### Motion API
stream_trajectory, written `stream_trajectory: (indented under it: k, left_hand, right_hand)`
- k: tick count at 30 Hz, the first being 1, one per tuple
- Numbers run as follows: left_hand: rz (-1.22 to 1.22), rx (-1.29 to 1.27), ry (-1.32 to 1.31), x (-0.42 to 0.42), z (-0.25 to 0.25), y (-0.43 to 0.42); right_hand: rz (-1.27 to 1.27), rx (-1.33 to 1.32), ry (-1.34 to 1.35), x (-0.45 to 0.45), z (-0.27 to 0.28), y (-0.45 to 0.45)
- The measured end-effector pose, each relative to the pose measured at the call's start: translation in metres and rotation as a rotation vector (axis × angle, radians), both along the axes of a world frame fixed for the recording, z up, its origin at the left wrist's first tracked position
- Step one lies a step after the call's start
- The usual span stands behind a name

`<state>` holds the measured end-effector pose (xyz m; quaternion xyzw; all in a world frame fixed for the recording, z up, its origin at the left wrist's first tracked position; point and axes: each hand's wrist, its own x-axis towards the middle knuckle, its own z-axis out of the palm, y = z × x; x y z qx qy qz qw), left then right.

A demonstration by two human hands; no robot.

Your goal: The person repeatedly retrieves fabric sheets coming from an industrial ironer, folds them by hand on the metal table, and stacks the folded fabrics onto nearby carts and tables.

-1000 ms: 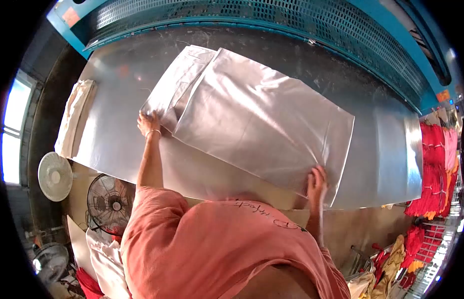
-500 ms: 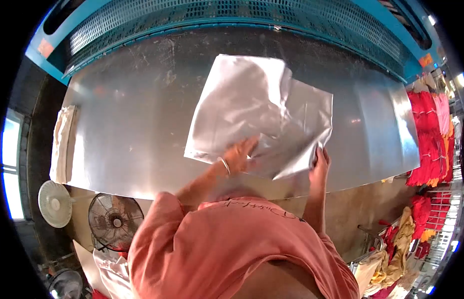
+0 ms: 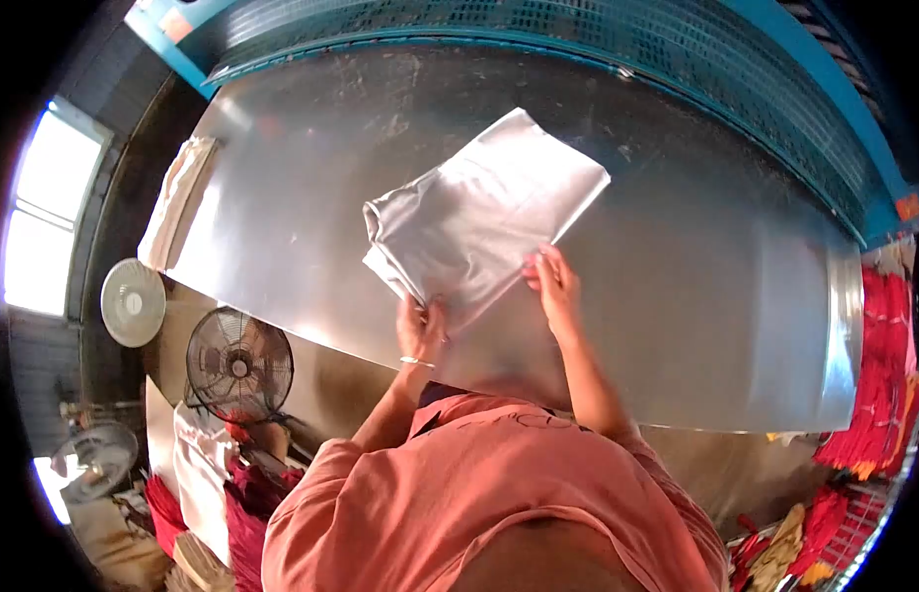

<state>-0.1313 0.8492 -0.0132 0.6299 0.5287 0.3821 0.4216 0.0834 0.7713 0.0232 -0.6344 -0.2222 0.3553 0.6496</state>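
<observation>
A shiny white cloth [image 3: 489, 202], folded in layers into a slanted rectangle, lies on the metal table. My left hand [image 3: 420, 331], with a pale bracelet at the wrist, is closed on its near corner, where several folded layers show. At the cloth's right edge, my right hand [image 3: 553, 281] has its fingertips pinched on the fabric. The undersides of the layers are hidden.
The metal table [image 3: 696, 296] runs under a blue perforated machine guard [image 3: 578, 49] at the back. Folded cream fabric [image 3: 178, 202] lies at its left end. Fans [image 3: 239, 367] stand at lower left, and red garments [image 3: 879, 365] hang at right.
The cloth has been folded smaller and turned, with its far end now to the upper right. My left hand has moved to its near corner. My view has rotated.
</observation>
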Motion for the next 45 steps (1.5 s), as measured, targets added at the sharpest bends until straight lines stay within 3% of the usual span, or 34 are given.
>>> stream_trajectory:
  k: [1,4,5,6,7,8,9,11,13,15,16,21,23,25,28,31,34,35,36,37,38,39,40,41,42,43,44,45]
  left_hand:
    - [0.124,0.415,0.118,-0.007,0.019,0.0]
    - [0.052,-0.455,-0.592,-0.005,0.048,0.0]
    - [0.136,-0.391,-0.566,0.01,0.037,0.006]
    - [0.023,-0.496,-0.209,0.018,0.034,0.015]
    - [0.017,-0.464,-0.353,0.032,0.033,0.013]
    - [-0.145,-0.598,-0.632,0.034,0.016,0.019]
    - [-0.203,-0.515,-0.775,0.035,0.011,0.022]
    - [-0.158,-0.655,-0.876,0.012,0.062,0.043]
    - [-0.29,-0.784,-0.782,-0.043,0.097,0.084]
    - [-0.18,-0.767,-0.867,-0.083,0.092,0.115]
    - [-0.161,-0.728,-0.826,-0.107,0.086,0.135]
    - [-0.035,-0.507,-0.673,-0.245,0.085,0.24]
    - [0.043,-0.356,-0.852,-0.288,0.114,0.264]
    - [0.202,-0.23,-0.842,-0.323,0.133,0.283]
    - [0.202,-0.144,-0.74,-0.369,0.122,0.322]
    - [0.284,-0.162,-0.681,-0.385,0.102,0.358]
    - [0.36,-0.105,-0.369,-0.416,0.018,0.399]
    - [0.491,-0.187,-0.244,-0.42,0.004,0.4]
    - [0.677,-0.156,-0.266,-0.414,-0.001,0.403]
    - [0.642,-0.038,-0.139,-0.418,-0.002,0.402]
    - [0.602,0.003,0.007,-0.436,-0.035,0.418]
    - [0.716,0.012,0.372,-0.423,-0.016,0.41]
    - [0.731,0.224,0.711,-0.414,-0.008,0.399]
    - [0.75,0.257,0.919,-0.395,0.01,0.388]
    - [0.709,0.267,0.943,-0.364,0.035,0.368]
    - [0.604,0.354,1.048,-0.344,0.027,0.355]
    - [0.429,0.529,0.891,-0.335,-0.006,0.351]
    - [0.219,0.661,0.788,-0.295,-0.008,0.327]
  right_hand:
    - [-0.021,-0.016,0.02,0.001,-0.009,-0.01]
    - [-0.006,-0.037,0.099,-0.005,-0.017,-0.022]
    - [-0.014,-0.079,0.083,-0.006,-0.017,-0.014]
    - [-0.015,-0.072,0.145,-0.005,-0.018,-0.01]
    - [-0.027,-0.1,0.123,0.005,-0.03,-0.008]
    - [-0.103,-0.162,0.179,0.008,-0.021,-0.001]
    - [-0.116,-0.162,0.228,0.01,-0.009,0.008]
    - [-0.079,-0.051,0.273,0.024,-0.012,0.019]
    - [-0.222,-0.055,0.252,0.027,-0.013,0.047]
    - [-0.311,-0.137,-0.003,0.007,-0.003,0.092]
    - [-0.321,-0.118,0.098,-0.011,0.006,0.124]
    - [0.211,0.042,0.021,-0.133,0.078,0.316]
    - [0.306,0.186,0.041,-0.186,0.11,0.377]
    - [0.349,0.269,0.045,-0.211,0.11,0.431]
    - [0.475,0.309,0.198,-0.251,0.112,0.478]
    - [0.592,0.181,0.18,-0.253,0.067,0.512]
    - [0.647,0.018,-0.037,-0.24,0.032,0.477]
    - [0.633,-0.098,-0.137,-0.228,0.022,0.457]
    - [0.588,-0.112,-0.29,-0.209,0.002,0.433]
    - [0.486,-0.057,-0.666,-0.175,-0.037,0.409]
    - [0.29,-0.021,-0.847,-0.155,-0.041,0.372]
    - [0.154,-0.024,-1.216,-0.129,-0.032,0.332]
    - [0.084,-0.111,-1.245,-0.102,-0.032,0.29]
    - [0.013,-0.194,-1.344,-0.075,-0.032,0.246]
    - [-0.086,-0.217,-1.374,-0.051,-0.032,0.204]
    - [-0.09,-0.398,-1.311,-0.035,-0.025,0.163]
    - [-0.153,-0.539,-1.325,-0.021,-0.025,0.127]
    - [-0.226,-0.584,-1.342,-0.004,-0.032,0.094]
